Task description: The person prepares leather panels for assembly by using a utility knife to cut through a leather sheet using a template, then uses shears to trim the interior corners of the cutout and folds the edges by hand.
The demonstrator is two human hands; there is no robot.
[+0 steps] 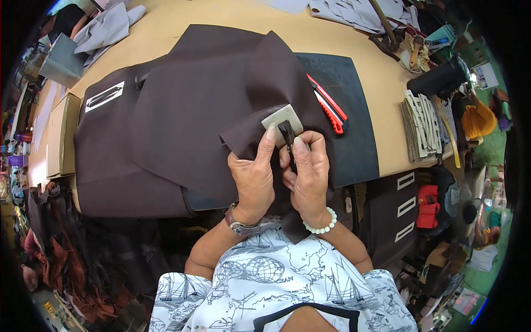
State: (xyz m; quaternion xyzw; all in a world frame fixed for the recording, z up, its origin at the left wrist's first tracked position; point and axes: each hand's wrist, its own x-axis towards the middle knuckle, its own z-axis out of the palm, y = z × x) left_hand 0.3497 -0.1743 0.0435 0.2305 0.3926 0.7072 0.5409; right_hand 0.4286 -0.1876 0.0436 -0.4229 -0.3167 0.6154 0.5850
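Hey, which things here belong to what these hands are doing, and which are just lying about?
In use, it seems: brown sheet, pale square, small black piece, possibly red cutter.
Probably just lying about: cardboard box, grey bin, black roll, stacked pale strips.

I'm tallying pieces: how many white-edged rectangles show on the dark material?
4: one left rectangle on the dark sheet, then an upper rectangle, middle rectangle and lower rectangle on the dark panel at right. Folds may hide more.
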